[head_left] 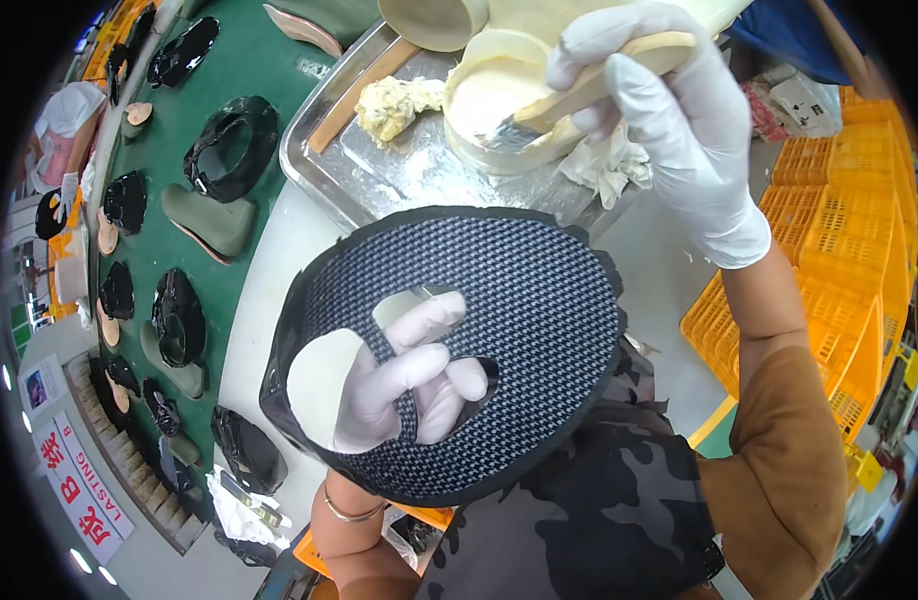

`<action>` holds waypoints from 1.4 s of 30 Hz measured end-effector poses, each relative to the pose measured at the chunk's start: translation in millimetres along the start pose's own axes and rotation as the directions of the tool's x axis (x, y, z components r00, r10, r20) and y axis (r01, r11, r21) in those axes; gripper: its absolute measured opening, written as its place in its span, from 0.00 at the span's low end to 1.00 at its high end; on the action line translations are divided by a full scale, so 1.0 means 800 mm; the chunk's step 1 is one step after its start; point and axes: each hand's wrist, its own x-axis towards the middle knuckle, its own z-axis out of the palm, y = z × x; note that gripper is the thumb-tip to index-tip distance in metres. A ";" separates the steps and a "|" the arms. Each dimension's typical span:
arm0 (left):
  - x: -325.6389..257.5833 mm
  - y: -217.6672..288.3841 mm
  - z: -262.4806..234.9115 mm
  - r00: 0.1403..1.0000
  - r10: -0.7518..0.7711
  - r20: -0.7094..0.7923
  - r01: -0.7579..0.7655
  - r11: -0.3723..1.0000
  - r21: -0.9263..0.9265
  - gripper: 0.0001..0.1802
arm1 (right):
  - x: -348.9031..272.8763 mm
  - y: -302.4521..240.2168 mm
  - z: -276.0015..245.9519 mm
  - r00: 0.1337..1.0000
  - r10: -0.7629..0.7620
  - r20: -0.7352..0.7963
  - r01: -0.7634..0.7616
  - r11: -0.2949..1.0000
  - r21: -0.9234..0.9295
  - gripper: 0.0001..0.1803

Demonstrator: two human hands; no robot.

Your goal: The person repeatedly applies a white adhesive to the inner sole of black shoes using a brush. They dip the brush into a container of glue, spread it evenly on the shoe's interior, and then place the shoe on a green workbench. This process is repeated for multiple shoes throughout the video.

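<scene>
My left hand (404,385), in a white glove, holds a broad shoe upper (514,290) with a grey-and-black mesh lining and a shiny black outer edge. Its fingers show through an opening in the upper, beside a pale smooth patch (324,372). My right hand (701,140), also gloved in white, grips a wooden-handled brush (591,88). The brush's bristles dip into creamy white paste in a round pot (494,158). That pot stands on a smeared metal tray (364,182), with a yellowish crusted lump (384,112) to its left and crumpled white tissue (611,168) to its right.
On the left, a green belt (234,75) carries black shoe uppers (231,150), green lasts (211,222) and tan insoles. Stacked yellow crates (819,290) line the right side. A co-worker (74,125) is at the far left; another person in blue (794,40) is at the top right.
</scene>
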 end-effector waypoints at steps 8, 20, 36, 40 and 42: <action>0.019 -0.006 -0.008 0.998 -0.055 0.023 0.051 0.986 0.161 0.20 | 0.042 0.001 0.025 0.859 -0.507 0.070 0.407 0.760 0.506 0.14; 0.011 -0.001 0.011 0.996 -0.084 0.041 0.075 0.981 0.181 0.22 | 0.027 -0.031 0.022 0.819 -0.290 0.495 0.436 0.875 -0.209 0.13; -0.001 -0.020 0.008 0.992 0.073 -0.106 -0.053 0.982 0.181 0.23 | 0.012 -0.022 0.034 0.940 -0.260 0.222 0.234 0.963 0.136 0.06; -0.007 -0.018 0.018 0.991 0.095 -0.090 -0.070 0.967 0.246 0.23 | 0.021 -0.034 0.067 0.959 -0.280 0.049 0.279 0.960 0.037 0.06; -0.008 -0.020 0.017 0.986 0.114 -0.118 -0.078 0.959 0.273 0.23 | 0.018 -0.017 0.058 0.949 -0.311 0.060 0.316 0.944 -0.100 0.07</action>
